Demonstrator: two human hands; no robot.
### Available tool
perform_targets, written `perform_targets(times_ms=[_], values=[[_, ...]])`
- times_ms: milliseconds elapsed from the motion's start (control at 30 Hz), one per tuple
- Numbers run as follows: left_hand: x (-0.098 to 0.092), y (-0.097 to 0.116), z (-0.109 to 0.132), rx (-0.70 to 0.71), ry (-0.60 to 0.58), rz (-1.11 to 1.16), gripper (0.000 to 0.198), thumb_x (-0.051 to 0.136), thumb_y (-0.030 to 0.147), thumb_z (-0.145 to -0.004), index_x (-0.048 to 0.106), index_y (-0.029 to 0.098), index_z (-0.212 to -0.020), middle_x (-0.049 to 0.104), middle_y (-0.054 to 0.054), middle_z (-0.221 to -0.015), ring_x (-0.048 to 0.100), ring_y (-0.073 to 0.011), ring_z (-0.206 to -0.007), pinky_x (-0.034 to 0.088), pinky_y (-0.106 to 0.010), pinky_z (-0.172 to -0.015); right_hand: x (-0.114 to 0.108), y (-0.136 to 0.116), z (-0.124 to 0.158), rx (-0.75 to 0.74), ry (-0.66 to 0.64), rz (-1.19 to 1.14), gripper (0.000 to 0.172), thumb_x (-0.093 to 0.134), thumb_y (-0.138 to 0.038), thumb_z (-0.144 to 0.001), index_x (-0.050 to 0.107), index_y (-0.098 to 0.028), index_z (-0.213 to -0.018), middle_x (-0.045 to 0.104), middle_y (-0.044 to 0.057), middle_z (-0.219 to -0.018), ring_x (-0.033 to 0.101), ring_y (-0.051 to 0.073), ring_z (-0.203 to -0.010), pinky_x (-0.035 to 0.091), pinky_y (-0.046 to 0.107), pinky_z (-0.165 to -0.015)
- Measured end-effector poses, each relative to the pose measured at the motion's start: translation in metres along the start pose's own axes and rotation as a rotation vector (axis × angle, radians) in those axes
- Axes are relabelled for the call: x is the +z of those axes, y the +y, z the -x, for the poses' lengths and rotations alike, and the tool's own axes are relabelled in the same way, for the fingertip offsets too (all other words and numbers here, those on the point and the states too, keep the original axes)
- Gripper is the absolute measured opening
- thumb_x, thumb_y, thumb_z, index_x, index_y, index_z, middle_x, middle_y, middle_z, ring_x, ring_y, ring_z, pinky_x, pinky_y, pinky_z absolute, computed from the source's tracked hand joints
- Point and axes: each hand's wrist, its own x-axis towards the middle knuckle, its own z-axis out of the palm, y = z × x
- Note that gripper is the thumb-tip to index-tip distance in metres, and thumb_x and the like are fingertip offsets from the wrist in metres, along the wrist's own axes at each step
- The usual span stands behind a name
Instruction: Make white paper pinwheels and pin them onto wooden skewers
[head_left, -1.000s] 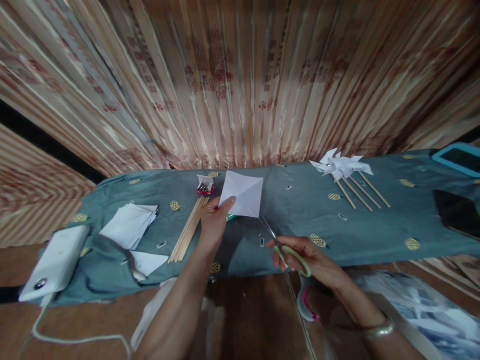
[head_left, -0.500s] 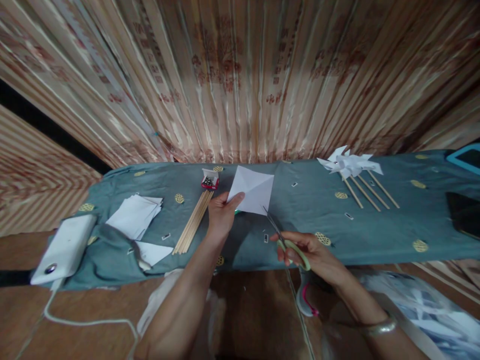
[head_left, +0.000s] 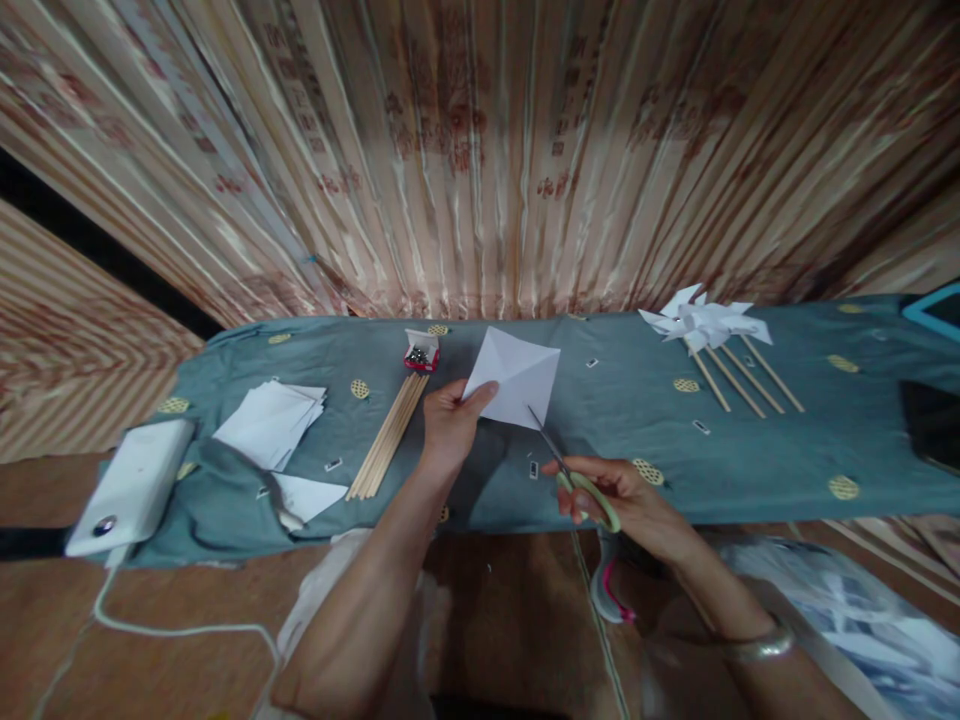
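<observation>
A creased white paper square [head_left: 517,375] is pinched at its left corner by my left hand [head_left: 454,420], above the green cloth. My right hand [head_left: 619,495] has its fingers in the green handles of the scissors [head_left: 589,497]. The scissor tips lie at the lower right part of the paper. Left of my left hand is a bundle of wooden sticks [head_left: 388,437], with a small red box of pins [head_left: 421,352] just behind it. Whether the blades are cutting into the sheet is hard to tell.
White paper sheets [head_left: 271,422] and a white power bank [head_left: 131,488] with a cable lie at the left. Paper pinwheels [head_left: 705,320] on sticks rest at the back right. A dark phone [head_left: 930,425] is at the right edge.
My left hand and the paper have shifted slightly to the right. The scissor tips now overlap the paper a little farther in from its lower corner.
</observation>
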Motion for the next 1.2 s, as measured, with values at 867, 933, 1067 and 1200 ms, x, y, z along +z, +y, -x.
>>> perform_targets(times_ms=[867,933,1067,1200], values=[[0.0012,0.0013,0.0016,-0.018,-0.010,0.041,0.024,0.081,0.034,-0.060,0.072,0.013,-0.066,0.067,0.000,-0.061,0.055,-0.0118,-0.055,0.043,-0.024,-0.057,-0.0027,0.0066,-0.0011,0.039,0.030,-0.019,0.048,0.082,-0.050,-0.065,0.073,-0.018,-0.099,0.061,-0.003,-0.063,0.053,0.008,-0.055,0.047,0.023,-0.055],[0.0012,0.0011,0.0016,-0.022,-0.008,0.045,0.024,0.081,0.034,-0.059,0.072,0.013,-0.066,0.067,0.000,-0.061,0.055,-0.0120,-0.056,0.043,-0.024,-0.058,-0.0018,0.0059,-0.0011,0.044,0.043,-0.019,0.049,0.083,-0.051,-0.063,0.073,-0.017,-0.098,0.061,-0.003,-0.062,0.052,0.008,-0.053,0.046,0.022,-0.054],[0.0005,0.0001,0.0014,-0.020,-0.012,0.031,0.024,0.081,0.035,-0.059,0.072,0.013,-0.065,0.066,0.000,-0.060,0.055,-0.0123,-0.056,0.043,-0.024,-0.058,0.0001,0.0039,-0.0011,0.035,0.063,-0.035,0.049,0.085,-0.050,-0.060,0.073,-0.018,-0.095,0.061,-0.004,-0.059,0.052,0.007,-0.050,0.045,0.022,-0.051],[0.0004,-0.0008,0.0017,-0.012,-0.015,0.019,0.024,0.080,0.035,-0.060,0.072,0.013,-0.065,0.066,0.000,-0.061,0.055,-0.0123,-0.056,0.042,-0.024,-0.057,0.0004,0.0027,-0.0010,0.027,0.054,-0.003,0.048,0.083,-0.052,-0.061,0.073,-0.018,-0.094,0.063,-0.002,-0.060,0.053,0.007,-0.051,0.046,0.022,-0.051]])
